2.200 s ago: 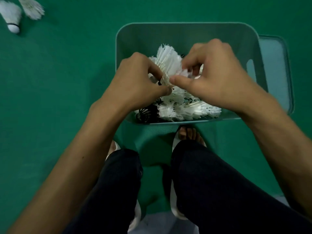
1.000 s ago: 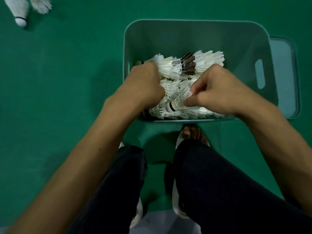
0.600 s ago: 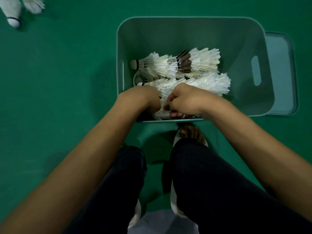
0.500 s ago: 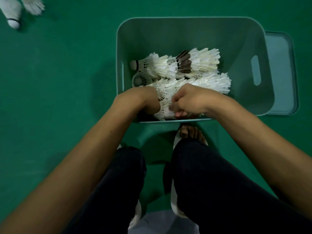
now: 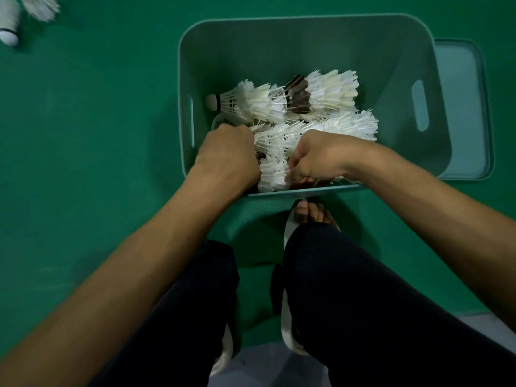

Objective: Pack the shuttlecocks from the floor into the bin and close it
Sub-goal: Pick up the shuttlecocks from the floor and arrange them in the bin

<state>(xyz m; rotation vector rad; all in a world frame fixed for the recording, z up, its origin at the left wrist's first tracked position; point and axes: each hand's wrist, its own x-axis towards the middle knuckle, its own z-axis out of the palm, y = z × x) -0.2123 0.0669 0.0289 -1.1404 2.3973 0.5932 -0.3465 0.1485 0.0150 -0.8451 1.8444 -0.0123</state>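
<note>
A pale green bin point(image 5: 307, 20) stands open on the green floor in front of my feet. Inside lie rows of white feather shuttlecocks point(image 5: 282, 103), nested end to end; one has dark feathers. Both hands reach into the bin's near half. My left hand point(image 5: 229, 155) has its fingers curled down on the left end of a nested row point(image 5: 343, 125). My right hand point(image 5: 315, 157) curls round shuttlecocks point(image 5: 272, 174) by the near wall. Its fingertips are buried among the feathers.
The bin's lid point(image 5: 460, 107) lies flat on the floor, against the bin's right side. Two loose shuttlecocks point(image 5: 9, 23) lie at the far left corner of the view. My knees and sandalled feet sit just behind the bin's near wall.
Both hands have come down from above the bin with a nested stack of shuttlecocks and laid it inside. Over the last half second they have stayed low in the near half.
</note>
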